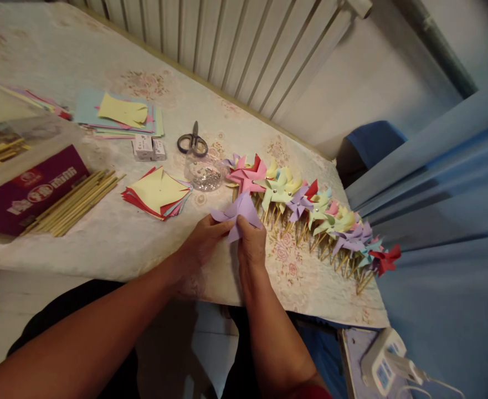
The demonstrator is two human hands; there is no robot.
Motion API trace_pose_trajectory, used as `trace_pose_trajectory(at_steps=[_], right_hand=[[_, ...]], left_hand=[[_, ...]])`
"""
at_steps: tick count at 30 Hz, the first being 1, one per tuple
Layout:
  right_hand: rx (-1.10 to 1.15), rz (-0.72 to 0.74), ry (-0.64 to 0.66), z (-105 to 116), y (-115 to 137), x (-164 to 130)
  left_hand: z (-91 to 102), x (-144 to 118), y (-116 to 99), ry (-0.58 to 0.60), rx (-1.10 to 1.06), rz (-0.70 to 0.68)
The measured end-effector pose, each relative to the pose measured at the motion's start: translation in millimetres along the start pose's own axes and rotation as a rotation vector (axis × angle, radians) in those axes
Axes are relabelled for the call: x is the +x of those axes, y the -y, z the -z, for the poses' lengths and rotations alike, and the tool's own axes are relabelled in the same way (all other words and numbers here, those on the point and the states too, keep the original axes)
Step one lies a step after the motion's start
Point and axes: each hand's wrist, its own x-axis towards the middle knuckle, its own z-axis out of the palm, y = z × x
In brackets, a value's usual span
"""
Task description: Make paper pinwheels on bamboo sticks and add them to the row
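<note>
1. Right now my left hand (202,239) and my right hand (251,244) both pinch the purple paper pinwheel (239,213). It sits just above the near edge of the bench (114,244), between my two hands.
2. Both grips are closed on the paper. My left fingers hold the left flap and my right fingers hold the middle from below.
3. I think the folded corners need to stay together at the middle, so I keep my right thumb pressing there and do not let go.
4. I should hold softly. Thin paper bends and tears if I squeeze hard.
5. I cannot see a pin or a stick in this pinwheel.
6. The jar of pins (204,173) is near, just past my hands, and the scissors (193,143) lie behind it.
7. The wooden sticks (75,202) lie well to my left, beside the stack of cut squares (158,194).
8. The row of finished pinwheels (318,213) lies just to my right. I keep my elbow away so I do not knock them.
</note>
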Motion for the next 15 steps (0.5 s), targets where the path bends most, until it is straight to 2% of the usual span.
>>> trace_pose_trajectory(at_steps=[7,15], right_hand=[[0.053,-0.03,0.005,-9.2,3.0,-8.3],[0.061,-0.042,0.068,-7.3,-3.4,-7.4]], left_hand=[[-2.0,2.9,1.3,-0.113,-0.014,-0.012],[-3.1,2.0,-4.2,-0.141,-0.019,0.005]])
